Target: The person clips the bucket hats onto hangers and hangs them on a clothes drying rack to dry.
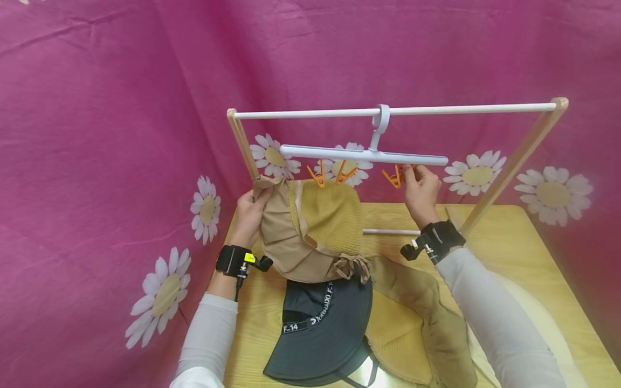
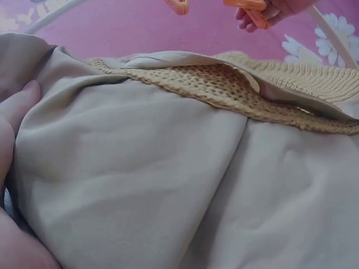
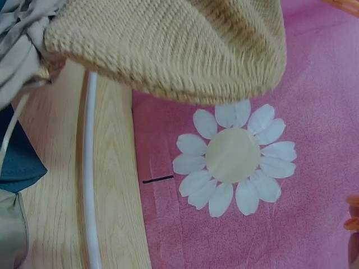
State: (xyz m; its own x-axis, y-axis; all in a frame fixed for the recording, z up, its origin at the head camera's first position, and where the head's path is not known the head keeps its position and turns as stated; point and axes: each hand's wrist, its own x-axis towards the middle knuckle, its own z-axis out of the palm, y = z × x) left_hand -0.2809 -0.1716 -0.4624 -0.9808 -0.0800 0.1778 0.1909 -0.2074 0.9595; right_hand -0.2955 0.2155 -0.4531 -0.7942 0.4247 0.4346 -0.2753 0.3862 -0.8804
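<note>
My left hand (image 1: 249,218) grips the tan cloth brim of a sun hat with a mustard knitted crown (image 1: 335,215), held up below a pale hanger (image 1: 364,154). In the left wrist view the brim (image 2: 140,157) is bunched between thumb and fingers. At the hanger's right side my right hand (image 1: 421,188) pinches an orange clothespin (image 1: 394,178). Two more orange clothespins, one on the left (image 1: 317,175) and one beside it (image 1: 345,172), hang just above the crown. The right wrist view shows the knitted crown (image 3: 168,50) close up; the right fingers barely enter its edge.
The hanger hooks over the white bar (image 1: 475,109) of a wood-sided rack (image 1: 514,161). On the wooden table (image 1: 252,334) lie a dark bucket hat (image 1: 325,328) and another mustard-and-tan hat (image 1: 402,334). A pale rounded item (image 1: 538,312) is partly behind the right forearm. Pink daisy cloth surrounds the table.
</note>
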